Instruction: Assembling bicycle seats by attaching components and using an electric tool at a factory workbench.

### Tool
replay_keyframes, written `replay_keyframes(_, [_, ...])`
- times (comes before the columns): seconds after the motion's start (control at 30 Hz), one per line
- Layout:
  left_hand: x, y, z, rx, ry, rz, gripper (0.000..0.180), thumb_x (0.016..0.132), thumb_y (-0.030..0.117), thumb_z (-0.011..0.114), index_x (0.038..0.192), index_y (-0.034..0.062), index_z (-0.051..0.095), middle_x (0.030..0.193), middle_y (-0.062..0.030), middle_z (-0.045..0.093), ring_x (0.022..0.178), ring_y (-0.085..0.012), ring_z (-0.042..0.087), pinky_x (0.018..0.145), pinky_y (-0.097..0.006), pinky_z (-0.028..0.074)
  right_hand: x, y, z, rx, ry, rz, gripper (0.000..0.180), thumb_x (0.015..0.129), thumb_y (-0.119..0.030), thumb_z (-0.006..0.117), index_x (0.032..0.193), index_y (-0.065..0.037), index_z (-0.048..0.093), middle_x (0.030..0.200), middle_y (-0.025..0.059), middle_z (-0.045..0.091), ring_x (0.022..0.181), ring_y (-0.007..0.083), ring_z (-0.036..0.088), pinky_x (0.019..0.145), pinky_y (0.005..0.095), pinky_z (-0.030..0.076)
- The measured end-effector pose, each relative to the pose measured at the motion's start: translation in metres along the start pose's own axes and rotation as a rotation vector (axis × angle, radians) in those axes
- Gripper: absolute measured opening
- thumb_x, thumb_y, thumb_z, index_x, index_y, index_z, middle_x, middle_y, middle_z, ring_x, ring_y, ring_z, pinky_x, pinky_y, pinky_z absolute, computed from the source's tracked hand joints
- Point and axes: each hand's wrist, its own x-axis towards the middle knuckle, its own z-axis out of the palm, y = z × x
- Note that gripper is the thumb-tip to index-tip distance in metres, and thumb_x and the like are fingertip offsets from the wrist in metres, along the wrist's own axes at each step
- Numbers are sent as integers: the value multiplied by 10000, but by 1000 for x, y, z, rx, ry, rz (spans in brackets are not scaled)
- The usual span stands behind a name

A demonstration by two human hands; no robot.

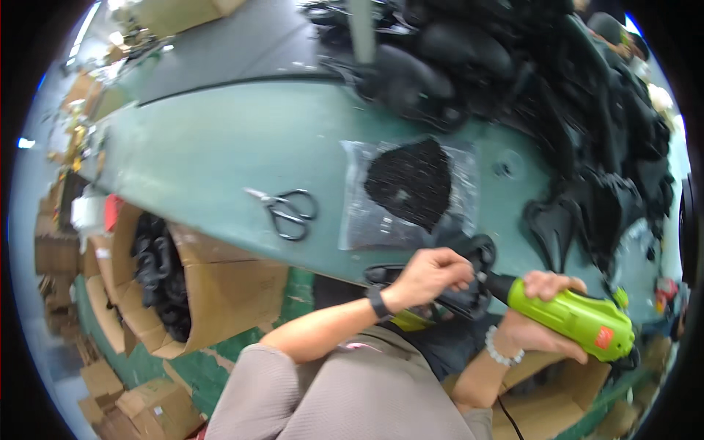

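Observation:
My right hand (539, 312) is wrapped around a lime-green electric screwdriver (572, 323), whose dark nose points left. Close to its tip, my left hand (433, 277) is closed with thumb and fingers pinched together. What they hold, if anything, is too small to make out. Under and beside the left hand, at the table's near edge, lies a black part (477, 297) that looks like a bicycle saddle; the hands partly hide it. Beyond it a clear plastic bag (359, 220) lies flat, bearing a heap of small black pieces (411, 183), perhaps screws.
Black-handled scissors (290, 213) lie on the green table (220, 139) left of the bag. Black saddles (554, 227) are piled along the right and far side. An open cardboard box (227, 293) with black parts stands at left; another box (550, 407) sits below right.

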Motion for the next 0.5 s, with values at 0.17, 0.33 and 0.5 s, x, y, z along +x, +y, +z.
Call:
replay_keyframes(0.17, [-1,-4,16,-182,-219,-217,286,994,296,606,928,20,643,831,-50,690,696,-108,644,641,-229,529,-9,-38,-15,-141,204,-43,1130,591,-976,482,1205,-29,457,811,79,527,685,179,485,693,318,419])
replay_keyframes(0.33, [-2,20,14,-184,-264,-279,325,1029,314,526,1103,10,611,893,-69,679,771,-147,666,703,-261,554,-2,-29,5,129,349,-28,1137,574,-984,481,1220,-49,452,809,70,525,681,173,485,646,332,422])
replay_keyframes(0.5, [51,72,-64,1371,452,674,378,840,281,698,1080,-9,659,1035,-168,661,995,-355,592,883,-466,464,19,-14,-11,-65,87,-161,1193,585,-1005,399,1270,-30,455,838,113,575,690,221,526,676,387,455])
